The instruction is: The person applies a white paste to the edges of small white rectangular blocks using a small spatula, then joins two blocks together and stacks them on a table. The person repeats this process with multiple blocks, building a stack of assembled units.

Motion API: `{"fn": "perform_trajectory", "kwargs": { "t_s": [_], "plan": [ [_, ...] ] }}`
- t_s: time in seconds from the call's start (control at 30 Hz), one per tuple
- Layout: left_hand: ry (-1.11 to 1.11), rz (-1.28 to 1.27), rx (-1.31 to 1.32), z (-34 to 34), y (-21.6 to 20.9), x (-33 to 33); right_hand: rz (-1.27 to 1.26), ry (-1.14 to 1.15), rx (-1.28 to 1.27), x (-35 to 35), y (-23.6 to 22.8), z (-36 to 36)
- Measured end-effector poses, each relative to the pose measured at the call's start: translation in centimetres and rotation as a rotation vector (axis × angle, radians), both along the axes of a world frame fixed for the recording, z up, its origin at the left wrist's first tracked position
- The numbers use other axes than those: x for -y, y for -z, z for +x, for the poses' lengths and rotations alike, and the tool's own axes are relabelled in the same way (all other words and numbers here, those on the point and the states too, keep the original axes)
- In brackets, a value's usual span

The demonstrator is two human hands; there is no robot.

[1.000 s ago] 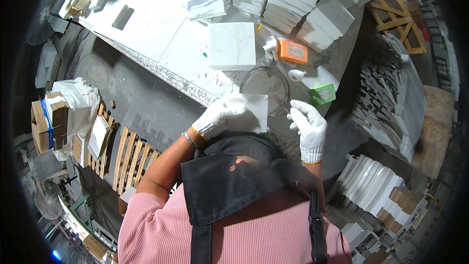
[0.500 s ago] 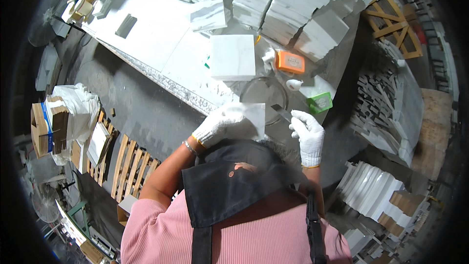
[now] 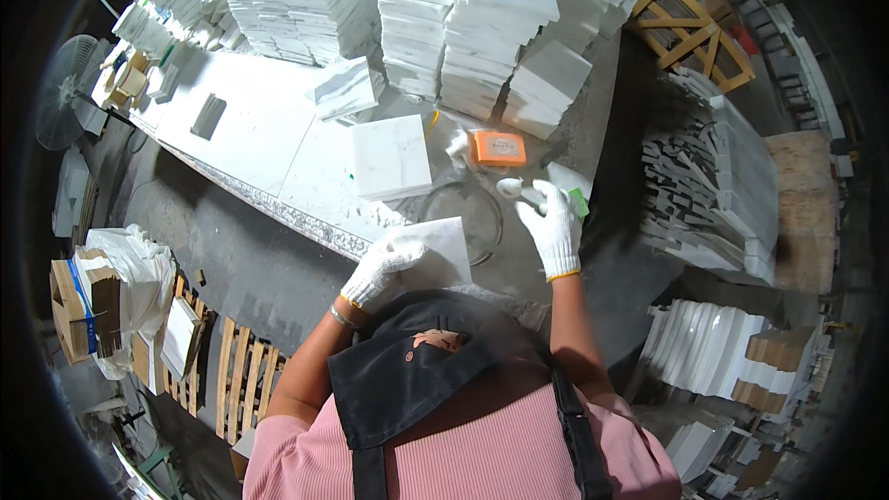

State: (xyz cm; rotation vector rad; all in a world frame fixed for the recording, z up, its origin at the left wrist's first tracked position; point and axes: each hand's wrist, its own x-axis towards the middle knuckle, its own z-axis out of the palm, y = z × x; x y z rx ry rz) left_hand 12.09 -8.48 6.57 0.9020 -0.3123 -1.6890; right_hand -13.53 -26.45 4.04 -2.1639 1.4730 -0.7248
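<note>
My left hand (image 3: pixel 387 268), in a white knitted glove, grips a thin white marble tile (image 3: pixel 446 252) by its left side. The tile is tilted in front of my black apron (image 3: pixel 407 361). To its right, my gloved right hand (image 3: pixel 557 233) reaches forward with thumb and index finger apart. Just beyond those fingertips lies a small white lump (image 3: pixel 509 187), its kind unclear. A green box (image 3: pixel 579 203) is partly hidden behind the right hand. Under and beyond the held tile is a round, greyish turntable-like disc (image 3: pixel 486 227). I cannot make out any blade in the right hand.
A stack of square marble tiles (image 3: pixel 391 157) stands ahead on the white worktop (image 3: pixel 259 125). Near it are an orange box (image 3: pixel 498 148) and a crumpled white piece (image 3: pixel 457 146). Tall tile stacks (image 3: pixel 500 28) line the back. A wooden pallet (image 3: pixel 245 380) sits at left.
My right hand has moved forward, toward the white lump and green box; the dark-bladed scraper it held is no longer visible. My left hand still holds the tile. The view has shifted.
</note>
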Motion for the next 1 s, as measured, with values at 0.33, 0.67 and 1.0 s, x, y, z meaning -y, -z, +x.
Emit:
{"fn": "perform_trajectory", "kwargs": {
  "t_s": [0.33,0.67,1.0],
  "plan": [
    [-0.025,-0.004,0.121,-0.1,-1.5,0.5,0.078,-0.118,0.03,3.6,4.8,0.8],
    [-0.005,-0.066,0.0,-0.3,-1.1,0.5,0.545,-0.27,0.617,1.1,-1.8,0.4],
    [0.004,-0.11,-0.038,-0.1,-0.9,0.8,0.623,-0.293,0.543,-1.8,-8.1,0.9]
  ]
}}
